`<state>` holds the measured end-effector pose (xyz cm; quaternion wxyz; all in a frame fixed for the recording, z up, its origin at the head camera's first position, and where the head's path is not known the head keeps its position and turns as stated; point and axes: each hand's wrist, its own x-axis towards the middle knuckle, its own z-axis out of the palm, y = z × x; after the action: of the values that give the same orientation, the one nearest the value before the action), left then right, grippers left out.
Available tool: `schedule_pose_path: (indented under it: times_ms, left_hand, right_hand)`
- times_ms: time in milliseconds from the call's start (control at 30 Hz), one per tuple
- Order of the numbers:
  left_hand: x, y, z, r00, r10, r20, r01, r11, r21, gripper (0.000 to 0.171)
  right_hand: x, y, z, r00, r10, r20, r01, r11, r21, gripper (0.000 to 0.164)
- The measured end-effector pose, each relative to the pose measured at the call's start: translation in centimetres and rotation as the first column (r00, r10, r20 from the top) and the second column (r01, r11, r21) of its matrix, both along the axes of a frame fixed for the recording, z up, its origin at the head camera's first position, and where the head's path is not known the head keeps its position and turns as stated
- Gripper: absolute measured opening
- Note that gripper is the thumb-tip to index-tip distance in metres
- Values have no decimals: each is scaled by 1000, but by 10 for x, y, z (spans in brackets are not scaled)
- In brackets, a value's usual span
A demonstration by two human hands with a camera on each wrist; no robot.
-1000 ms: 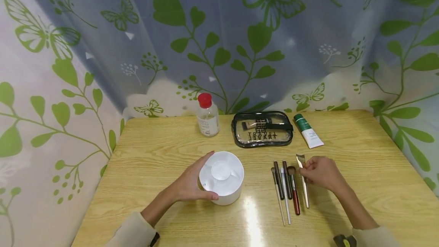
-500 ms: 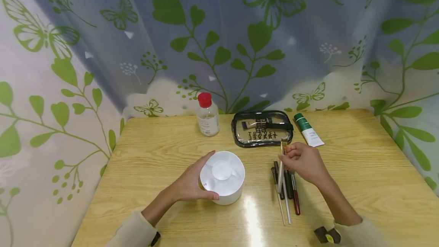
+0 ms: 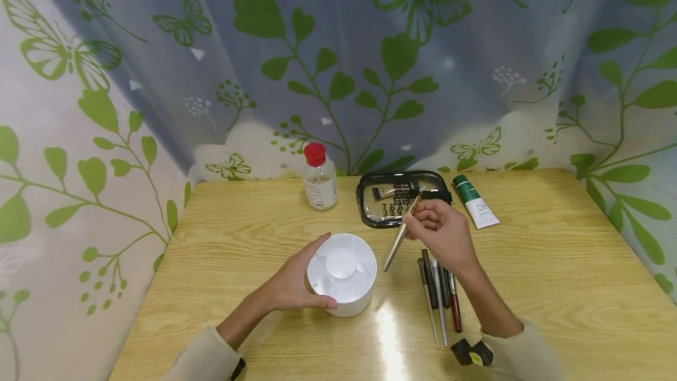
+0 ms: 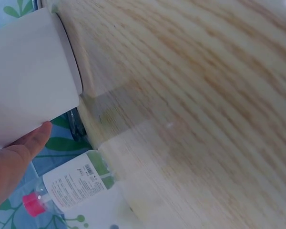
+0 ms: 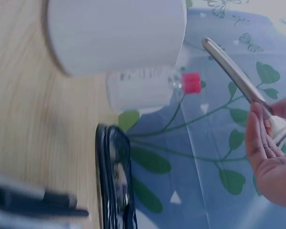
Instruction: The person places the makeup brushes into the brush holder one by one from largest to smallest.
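My left hand (image 3: 293,280) grips a white round compartmented container (image 3: 353,308) from its left side, thumb at the near wall. In the left wrist view, fingertips press against the container's smooth wall (image 4: 31,76). To the right, my right hand (image 3: 446,237) pinches a makeup brush (image 3: 395,247) with a shiny pale-gold handle near its upper end. The brush slants in the air, handle end down toward the container's right side and apart from it. Its handle (image 5: 234,71) shows plainly in the right wrist view. Several other makeup brushes (image 3: 438,304) lie side by side below the right hand.
A clear bottle with a red cap (image 3: 320,184) stands behind the container. Beside it lies a transparent black-edged pouch (image 3: 370,216) with items inside, then a green and white tube (image 3: 478,207). A patterned curtain (image 3: 338,75) borders the wooden table (image 3: 238,216).
My right hand has lifted the pale-gold brush from the right of the row and carried it left over the others, tilting its handle toward the container. The left hand stays on the container.
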<state>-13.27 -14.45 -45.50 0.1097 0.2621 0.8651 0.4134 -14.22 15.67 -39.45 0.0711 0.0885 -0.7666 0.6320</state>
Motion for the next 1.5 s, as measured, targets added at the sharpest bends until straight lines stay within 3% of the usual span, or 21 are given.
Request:
schedule_pose_path:
  times_ms: [200,467,733,867,1133,1500]
  left_hand:
    - [1,0,1,1000,3,2,-3,1000,-5,117]
    - [1,0,1,1000,-15,11,15,1000,13,117]
    - [1,1,2,1000,-21,22,21,1000,18,117]
    - [1,1,2,1000,-19,23,19,1000,6,116]
    - [0,1,4,1000,-15,18,15,1000,0,115]
    - [0,0,4,1000,-8,30,8,1000,-7,116]
  right_hand:
    - [-11,-25,3,999,-11,-30,8,994,-105,24]
    - [-26,-53,-3,998,43,-42,-47,992,-116,24]
    - [-34,-66,-13,998,52,-46,-50,997,50,23]
    - [-37,-69,-18,993,97,-61,-89,988,129,23]
    - [-40,-72,-25,987,158,5,-153,945,288,24]
    - [-41,-77,-32,964,264,24,-252,887,386,18]
